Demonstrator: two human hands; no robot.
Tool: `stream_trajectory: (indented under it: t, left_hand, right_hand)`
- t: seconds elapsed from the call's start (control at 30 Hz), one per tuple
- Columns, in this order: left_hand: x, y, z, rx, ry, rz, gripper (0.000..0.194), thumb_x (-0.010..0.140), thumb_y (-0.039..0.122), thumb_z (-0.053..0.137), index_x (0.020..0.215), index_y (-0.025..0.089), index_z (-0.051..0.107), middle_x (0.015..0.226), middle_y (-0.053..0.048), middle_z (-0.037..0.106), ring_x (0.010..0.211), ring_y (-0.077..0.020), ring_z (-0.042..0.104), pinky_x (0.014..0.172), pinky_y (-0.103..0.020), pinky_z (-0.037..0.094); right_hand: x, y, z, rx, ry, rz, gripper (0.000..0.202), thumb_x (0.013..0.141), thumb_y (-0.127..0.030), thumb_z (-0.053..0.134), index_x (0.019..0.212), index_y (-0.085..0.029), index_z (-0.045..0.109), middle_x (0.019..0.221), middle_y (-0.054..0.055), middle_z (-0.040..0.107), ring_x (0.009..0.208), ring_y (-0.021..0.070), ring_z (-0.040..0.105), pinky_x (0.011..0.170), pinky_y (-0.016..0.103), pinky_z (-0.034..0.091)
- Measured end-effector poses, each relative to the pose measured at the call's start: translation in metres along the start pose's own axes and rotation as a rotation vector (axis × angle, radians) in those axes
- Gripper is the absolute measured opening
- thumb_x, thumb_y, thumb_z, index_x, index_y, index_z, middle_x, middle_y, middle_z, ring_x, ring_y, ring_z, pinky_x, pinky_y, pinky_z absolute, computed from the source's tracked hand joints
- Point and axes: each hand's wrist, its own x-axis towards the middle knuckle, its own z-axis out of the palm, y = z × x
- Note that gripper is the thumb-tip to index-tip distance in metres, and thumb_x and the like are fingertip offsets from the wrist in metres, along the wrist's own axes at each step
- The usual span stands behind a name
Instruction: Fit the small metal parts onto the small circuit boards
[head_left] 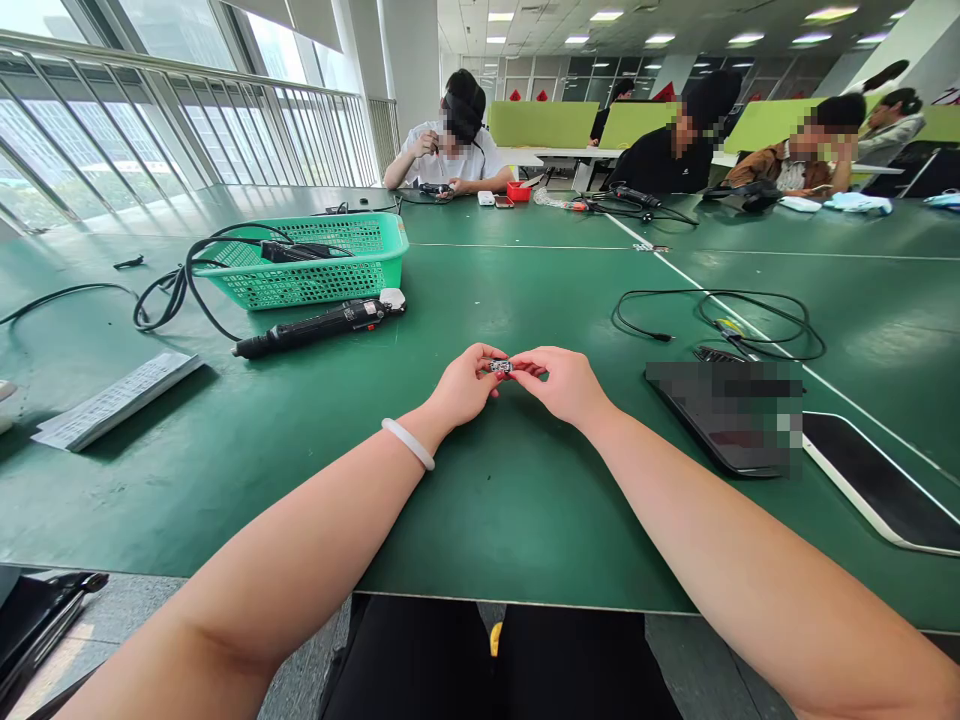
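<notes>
A small dark and silvery part is held between the fingertips of both hands, a little above or on the green table. My left hand pinches it from the left, its fingers closed. From the right, the thumb and fingertips of my right hand close on its other side. The part is too small for its details to be made out, and the fingers partly cover it.
A green basket with cables and a black electric screwdriver lie left, beyond a paper stack. At right are a coiled cable, a black device and a phone. People sit across the table.
</notes>
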Motion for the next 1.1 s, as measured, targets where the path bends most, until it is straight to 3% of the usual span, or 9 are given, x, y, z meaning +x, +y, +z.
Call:
stream_trajectory:
  t: [1.1]
  left_hand:
    - [0.008,-0.002,0.001,-0.065,0.036,-0.001,0.014,0.081,0.012,0.056,0.094,0.016,0.053,0.077,0.0,0.064,0.053,-0.0045,0.051,0.061,-0.022,0.041]
  right_hand:
    - [0.005,0.01,0.012,-0.125,0.072,-0.06,0.02,0.083,-0.026,0.055,0.093,-0.02,0.071,0.082,0.005,0.067,0.069,0.0162,0.058,0.068,0.031,0.047]
